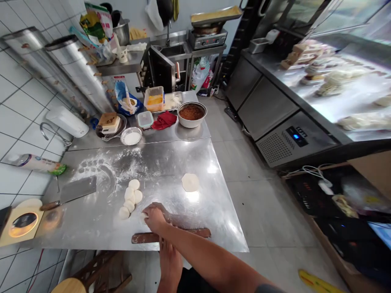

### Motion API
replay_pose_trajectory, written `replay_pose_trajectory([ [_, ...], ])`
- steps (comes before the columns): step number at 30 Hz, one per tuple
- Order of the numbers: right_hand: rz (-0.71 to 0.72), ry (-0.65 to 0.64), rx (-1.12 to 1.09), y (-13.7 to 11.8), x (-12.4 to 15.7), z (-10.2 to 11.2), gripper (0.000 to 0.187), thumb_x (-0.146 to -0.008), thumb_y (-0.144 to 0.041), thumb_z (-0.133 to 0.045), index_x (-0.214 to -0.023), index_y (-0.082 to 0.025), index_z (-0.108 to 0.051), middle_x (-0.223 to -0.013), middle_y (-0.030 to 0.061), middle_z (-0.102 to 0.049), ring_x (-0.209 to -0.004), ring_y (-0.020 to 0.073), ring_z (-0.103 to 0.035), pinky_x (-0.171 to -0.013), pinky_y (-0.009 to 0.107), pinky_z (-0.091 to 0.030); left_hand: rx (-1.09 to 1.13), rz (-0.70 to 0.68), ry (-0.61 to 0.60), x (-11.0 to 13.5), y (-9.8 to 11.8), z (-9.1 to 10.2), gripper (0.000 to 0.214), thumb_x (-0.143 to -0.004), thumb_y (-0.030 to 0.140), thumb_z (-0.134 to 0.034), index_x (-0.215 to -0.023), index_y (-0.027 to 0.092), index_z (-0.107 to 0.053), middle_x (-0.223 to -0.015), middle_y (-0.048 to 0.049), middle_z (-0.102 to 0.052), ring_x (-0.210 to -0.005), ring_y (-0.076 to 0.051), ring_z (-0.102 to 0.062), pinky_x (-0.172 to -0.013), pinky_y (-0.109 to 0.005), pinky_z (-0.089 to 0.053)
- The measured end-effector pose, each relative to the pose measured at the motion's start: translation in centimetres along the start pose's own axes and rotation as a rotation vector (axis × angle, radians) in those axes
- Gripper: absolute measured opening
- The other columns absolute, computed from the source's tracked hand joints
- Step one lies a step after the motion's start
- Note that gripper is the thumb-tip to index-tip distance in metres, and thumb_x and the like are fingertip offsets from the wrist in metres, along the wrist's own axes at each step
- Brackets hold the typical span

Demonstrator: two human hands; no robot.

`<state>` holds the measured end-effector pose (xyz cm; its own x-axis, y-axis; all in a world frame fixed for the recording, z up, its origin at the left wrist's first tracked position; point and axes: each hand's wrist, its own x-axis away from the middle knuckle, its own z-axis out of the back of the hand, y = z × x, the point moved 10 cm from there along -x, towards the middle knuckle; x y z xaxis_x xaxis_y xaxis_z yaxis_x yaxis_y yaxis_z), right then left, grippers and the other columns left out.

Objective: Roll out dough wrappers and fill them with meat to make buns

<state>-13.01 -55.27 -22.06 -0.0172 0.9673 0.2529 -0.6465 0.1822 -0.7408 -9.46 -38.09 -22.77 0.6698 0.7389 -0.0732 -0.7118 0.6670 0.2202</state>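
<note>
My right hand (155, 218) reaches across to the left over the steel table. Its fingers are closed around a small pale dough piece (143, 215), mostly covered by them. Under the right forearm is my left hand (170, 254), at the front edge by the brown rolling pin (143, 238); its fingers are largely hidden, and I cannot tell whether they grip the pin. Several small dough rounds (130, 195) lie partly overlapping just beyond and left of my right hand. A flattened dough disc (190, 182) rests apart, farther to the right.
Left on the floured table (165, 162) lies a wide-bladed knife (77, 189). At the far end stand a bowl of brown filling (192, 114), a dish of white powder (131, 136), a red cloth (165, 120) and a lidded box (145, 120). A steel counter (275, 101) runs along the right.
</note>
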Motion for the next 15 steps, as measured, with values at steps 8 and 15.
replay_pose_trajectory([
  [8, -0.096, -0.066, -0.092, 11.2, 8.4, 5.6, 0.027, -0.085, -0.018, -0.062, -0.108, -0.019, -0.076, -0.11, 0.0085, -0.074, -0.113, 0.0232, -0.063, -0.104, 0.034, -0.046, -0.034, -0.054, 0.011, -6.0, 0.1, 3.0, 0.1, -0.091, 0.052, -0.06, -0.166, 0.011, -0.009, -0.17, -0.0204, -0.027, -0.157, -0.041, -0.025, -0.126, -0.066, -0.024],
  [15, -0.16, 0.02, -0.156, 12.7, 10.4, 6.4, 0.025, -0.093, -0.019, -0.055, -0.112, -0.016, -0.071, -0.116, 0.0121, -0.07, -0.11, 0.0222, -0.063, -0.096, 0.033, -0.049, -0.063, -0.117, -0.072, -5.7, 2.6, 2.0, 0.102, -0.089, 0.055, -0.063, -0.166, 0.012, -0.011, -0.17, -0.0199, -0.026, -0.157, -0.04, -0.025, -0.126, -0.064, -0.025],
])
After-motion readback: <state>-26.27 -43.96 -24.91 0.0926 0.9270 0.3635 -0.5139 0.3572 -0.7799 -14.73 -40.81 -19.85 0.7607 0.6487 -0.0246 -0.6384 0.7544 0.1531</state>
